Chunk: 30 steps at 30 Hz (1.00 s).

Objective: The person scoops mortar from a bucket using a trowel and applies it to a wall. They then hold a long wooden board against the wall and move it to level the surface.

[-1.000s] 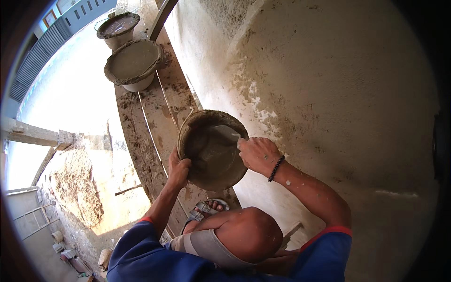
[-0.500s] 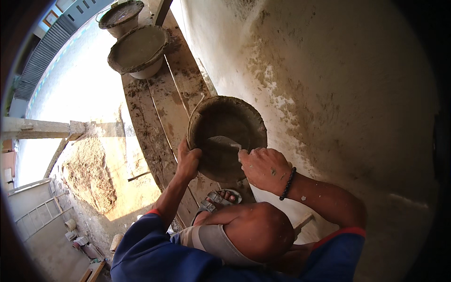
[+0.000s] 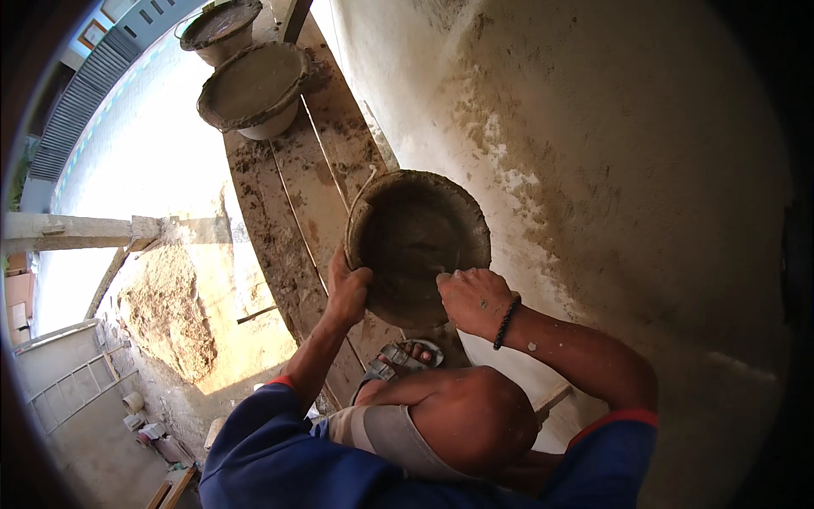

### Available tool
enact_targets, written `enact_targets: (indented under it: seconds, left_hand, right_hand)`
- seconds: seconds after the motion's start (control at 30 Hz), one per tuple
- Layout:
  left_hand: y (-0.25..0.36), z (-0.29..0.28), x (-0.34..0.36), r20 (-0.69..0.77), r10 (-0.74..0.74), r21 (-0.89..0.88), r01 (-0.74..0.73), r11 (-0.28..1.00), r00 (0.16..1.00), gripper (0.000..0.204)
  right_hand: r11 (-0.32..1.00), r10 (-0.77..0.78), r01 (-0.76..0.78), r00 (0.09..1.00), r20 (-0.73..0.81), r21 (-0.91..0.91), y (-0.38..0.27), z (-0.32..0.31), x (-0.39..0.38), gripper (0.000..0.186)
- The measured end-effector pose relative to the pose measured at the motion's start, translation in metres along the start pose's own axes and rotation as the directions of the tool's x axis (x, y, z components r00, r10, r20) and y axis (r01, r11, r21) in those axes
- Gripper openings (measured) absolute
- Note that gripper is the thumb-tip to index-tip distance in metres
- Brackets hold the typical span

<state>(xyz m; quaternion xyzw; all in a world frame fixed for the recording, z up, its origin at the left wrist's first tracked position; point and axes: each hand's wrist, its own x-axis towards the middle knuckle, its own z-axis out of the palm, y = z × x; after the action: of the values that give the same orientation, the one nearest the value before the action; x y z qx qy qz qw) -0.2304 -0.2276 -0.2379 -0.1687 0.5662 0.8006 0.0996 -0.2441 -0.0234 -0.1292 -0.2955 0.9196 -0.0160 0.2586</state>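
A mortar-caked bucket [image 3: 477, 222] stands tilted towards me on the planks, with wet grey mortar [image 3: 409, 233] inside. My left hand [image 3: 346, 293] grips its left rim, thumb over the edge. Over the bucket's near right side, my right hand [image 3: 476, 301] is closed around the handle of a trowel [image 3: 442, 271]. Its blade is down in the dark mortar and hardly shows. A wire bail [image 3: 370, 176] sticks out at the bucket's far left.
Two more mortar-filled buckets, one nearer [image 3: 254, 85] and one farther [image 3: 222, 25], stand along the dirty plank platform [image 3: 271, 212]. A partly plastered wall [image 3: 610, 187] rises close on the right. Down to the left lie a sand heap [image 3: 170, 314] and a ladder [image 3: 76, 390].
The trowel blade has gone from plain view above the mortar to low inside the bucket. My right hand has shifted slightly, while the left keeps its hold on the rim.
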Motion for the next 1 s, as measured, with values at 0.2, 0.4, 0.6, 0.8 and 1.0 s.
enact_targets:
  seconds: [0.2, 0.4, 0.6, 0.8, 1.0]
  left_hand:
    - [0.007, -0.004, 0.001, -0.027, -0.05, 0.049, 0.051, 0.997, 0.998, 0.056]
    - [-0.003, -0.003, -0.006, -0.043, 0.032, -0.003, -0.032, 0.999, 0.999, 0.056]
    - [-0.005, 0.003, -0.01, -0.061, 0.058, -0.087, -0.064, 0.994, 0.996, 0.057]
    - [-0.008, -0.009, -0.009, -0.058, 0.087, 0.027, -0.085, 0.996, 0.995, 0.057]
    - [-0.011, -0.003, -0.006, -0.07, 0.073, 0.051, -0.07, 0.996, 0.995, 0.057]
  right_hand:
    - [0.994, 0.039, -0.043, 0.999, -0.035, -0.105, 0.01, 0.016, 0.023, 0.007]
    - [0.998, -0.037, 0.035, 0.999, -0.034, -0.054, -0.005, -0.014, -0.006, 0.011]
    - [0.988, 0.005, -0.024, 0.992, -0.123, -0.152, 0.019, 0.021, 0.031, 0.011]
    - [0.999, -0.013, 0.011, 0.998, -0.064, -0.036, -0.009, -0.037, -0.005, 0.012]
    - [0.992, -0.019, 0.018, 1.0, -0.011, -0.127, 0.01, 0.018, 0.016, 0.018]
